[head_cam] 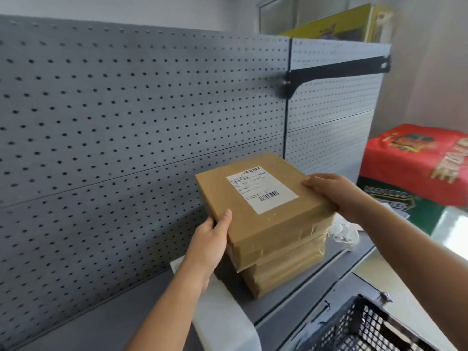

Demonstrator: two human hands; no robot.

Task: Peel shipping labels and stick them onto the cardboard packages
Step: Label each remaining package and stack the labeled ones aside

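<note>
A flat brown cardboard package (263, 224) carries a white shipping label (262, 190) with two barcodes on its top face. It sits on a stack of similar taped packages (286, 272) on a grey shelf. My left hand (215, 239) grips its near left corner, thumb on top. My right hand (334, 193) holds the right edge, fingers curled over the top.
A grey pegboard wall (114, 127) rises behind the shelf, with a black bracket (336, 70) at the upper right. A red and green box (420, 163) stands to the right. A black mesh basket (364, 328) is at the bottom right. Crumpled clear plastic (344, 234) lies beside the stack.
</note>
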